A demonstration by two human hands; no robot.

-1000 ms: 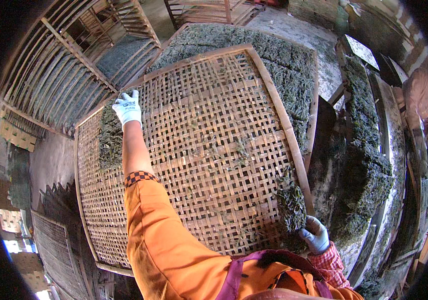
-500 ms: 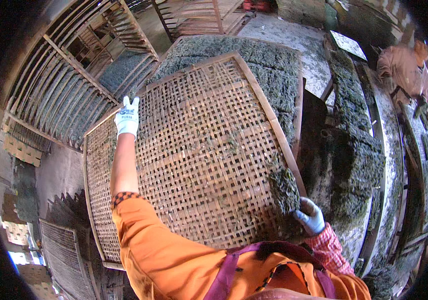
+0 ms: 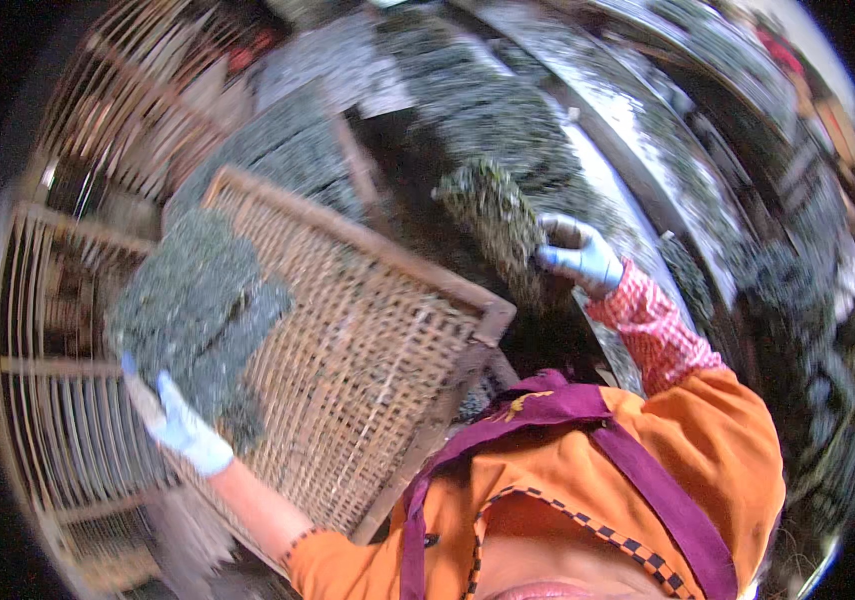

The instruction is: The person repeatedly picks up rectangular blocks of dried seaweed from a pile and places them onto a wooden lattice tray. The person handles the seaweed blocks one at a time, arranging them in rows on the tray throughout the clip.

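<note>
My left hand [image 3: 186, 428], in a pale glove, lies with fingers spread at the left edge of a wood-framed woven bamboo tray [image 3: 348, 350]. Its fingertips touch dark green matted leafy slabs [image 3: 188, 300] that cover the tray's far left part. The kind of leaf is not clear. Out to the right, my right hand [image 3: 585, 258], also gloved, is closed on the end of another leafy slab [image 3: 493, 215], which hangs tilted beyond the tray's right side. Motion blurs the picture.
Under the tray's far side shows another tray layered with green slabs [image 3: 278, 150]. Slatted wooden racks [image 3: 58, 420] stand at the left. Long pale benches strewn with green leaf [image 3: 628, 170] run along the right. A dark gap lies beside the tray.
My view has swung right. Green slabs now cover part of the previously mostly bare tray. My right hand has lifted away to the right with a slab; my left hand rests by the slabs.
</note>
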